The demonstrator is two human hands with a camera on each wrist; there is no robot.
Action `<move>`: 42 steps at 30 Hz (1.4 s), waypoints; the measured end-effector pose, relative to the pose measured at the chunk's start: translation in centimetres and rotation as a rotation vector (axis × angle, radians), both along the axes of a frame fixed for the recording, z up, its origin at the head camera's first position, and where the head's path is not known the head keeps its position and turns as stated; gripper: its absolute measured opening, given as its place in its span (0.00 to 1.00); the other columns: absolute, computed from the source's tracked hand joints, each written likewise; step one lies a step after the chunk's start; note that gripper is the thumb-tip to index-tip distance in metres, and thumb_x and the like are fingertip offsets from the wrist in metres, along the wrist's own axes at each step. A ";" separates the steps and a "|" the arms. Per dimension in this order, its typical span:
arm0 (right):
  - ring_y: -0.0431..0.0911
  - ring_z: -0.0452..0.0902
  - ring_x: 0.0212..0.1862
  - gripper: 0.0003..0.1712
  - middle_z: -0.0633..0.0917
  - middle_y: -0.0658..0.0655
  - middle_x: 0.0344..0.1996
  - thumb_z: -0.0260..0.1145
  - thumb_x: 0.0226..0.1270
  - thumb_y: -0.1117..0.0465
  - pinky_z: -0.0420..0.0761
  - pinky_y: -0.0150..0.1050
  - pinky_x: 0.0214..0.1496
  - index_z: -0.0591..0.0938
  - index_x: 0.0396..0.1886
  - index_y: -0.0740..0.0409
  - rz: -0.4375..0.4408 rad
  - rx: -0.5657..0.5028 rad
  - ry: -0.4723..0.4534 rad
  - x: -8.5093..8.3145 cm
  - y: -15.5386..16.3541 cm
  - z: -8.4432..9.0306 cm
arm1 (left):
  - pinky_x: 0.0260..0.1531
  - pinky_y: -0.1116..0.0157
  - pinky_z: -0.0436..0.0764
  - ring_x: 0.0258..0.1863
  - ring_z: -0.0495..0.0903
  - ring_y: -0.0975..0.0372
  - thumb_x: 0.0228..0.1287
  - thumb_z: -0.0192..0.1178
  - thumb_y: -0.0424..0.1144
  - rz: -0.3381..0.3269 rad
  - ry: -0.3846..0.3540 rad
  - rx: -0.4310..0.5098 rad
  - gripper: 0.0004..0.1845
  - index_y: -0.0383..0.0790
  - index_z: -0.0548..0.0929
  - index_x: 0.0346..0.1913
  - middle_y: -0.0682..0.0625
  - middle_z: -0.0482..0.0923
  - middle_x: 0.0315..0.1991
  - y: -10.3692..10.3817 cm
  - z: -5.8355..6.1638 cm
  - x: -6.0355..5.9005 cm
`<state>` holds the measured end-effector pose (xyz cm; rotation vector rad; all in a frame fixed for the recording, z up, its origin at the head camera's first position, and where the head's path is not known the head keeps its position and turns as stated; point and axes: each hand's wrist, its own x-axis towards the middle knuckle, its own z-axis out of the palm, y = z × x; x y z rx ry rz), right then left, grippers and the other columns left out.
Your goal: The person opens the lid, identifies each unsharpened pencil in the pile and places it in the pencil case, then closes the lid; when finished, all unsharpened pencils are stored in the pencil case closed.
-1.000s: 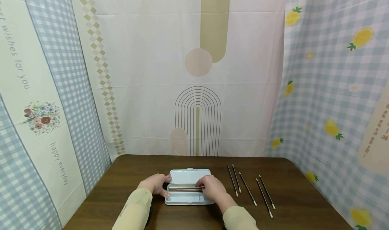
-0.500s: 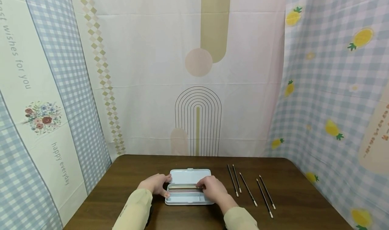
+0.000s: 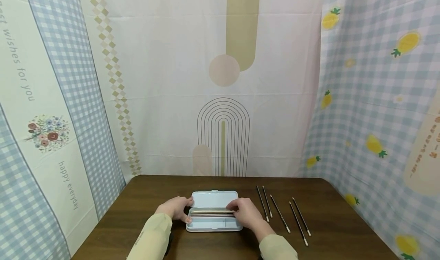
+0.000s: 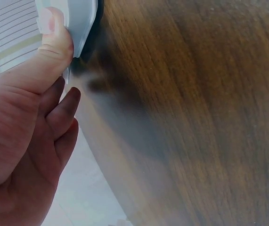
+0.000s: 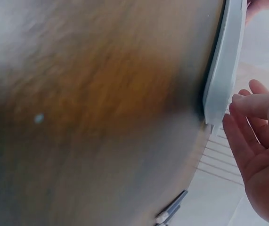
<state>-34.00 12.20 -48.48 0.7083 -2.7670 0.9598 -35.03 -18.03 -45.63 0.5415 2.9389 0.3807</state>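
Note:
A light blue pencil case (image 3: 203,225) lies open on the table, its lid (image 3: 214,199) folded back away from me. Several thin pencils (image 3: 209,214) lie lengthwise in its rear part. My left hand (image 3: 176,207) holds the case's left end, with the thumb on the front side; the left wrist view shows this thumb (image 4: 49,47) on the rim. Over the right end of the case is my right hand (image 3: 245,214), its fingertips at the pencils' ends. In the right wrist view the right hand's fingers (image 5: 240,141) look relaxed, and nothing shows between them.
Several black pencils (image 3: 280,214) with white ends lie spread on the dark wooden table (image 3: 326,206) to the right of the case. Patterned cloths (image 3: 165,80) hang behind the table and along both sides.
My right hand has shifted slightly to the right along the pencils in the case, uncovering more of their length. The left hand and the case stay in place.

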 end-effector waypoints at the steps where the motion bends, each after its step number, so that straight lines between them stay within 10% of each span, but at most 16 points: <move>1: 0.47 0.86 0.45 0.18 0.91 0.51 0.40 0.67 0.63 0.79 0.88 0.51 0.50 0.93 0.42 0.58 0.000 -0.012 -0.005 0.0 0.2 -0.1 | 0.73 0.45 0.71 0.73 0.74 0.43 0.53 0.84 0.43 0.000 0.002 -0.003 0.40 0.38 0.83 0.70 0.43 0.77 0.74 0.0 0.0 0.0; 14: 0.46 0.84 0.43 0.14 0.90 0.51 0.40 0.70 0.64 0.76 0.86 0.48 0.47 0.92 0.45 0.59 -0.067 -0.200 -0.057 -0.1 2.5 -1.1 | 0.73 0.44 0.70 0.74 0.72 0.43 0.54 0.82 0.50 -0.040 0.001 0.037 0.42 0.41 0.82 0.72 0.45 0.75 0.75 -1.3 -1.9 -1.2; 26: 0.50 0.85 0.45 0.10 0.90 0.51 0.39 0.74 0.66 0.72 0.82 0.58 0.62 0.92 0.44 0.58 -0.324 -0.269 -0.028 -0.4 7.0 -0.8 | 0.73 0.44 0.71 0.73 0.73 0.40 0.51 0.84 0.40 0.003 0.000 0.081 0.37 0.36 0.85 0.67 0.42 0.76 0.74 -0.7 0.0 0.5; 42: 0.44 0.82 0.32 0.12 0.89 0.55 0.38 0.73 0.63 0.73 0.84 0.43 0.34 0.92 0.46 0.61 -0.438 -0.201 -0.066 -0.2 10.5 -1.0 | 0.75 0.42 0.68 0.75 0.70 0.40 0.56 0.82 0.41 -0.019 -0.046 0.043 0.38 0.36 0.83 0.70 0.40 0.72 0.76 -0.1 0.6 0.6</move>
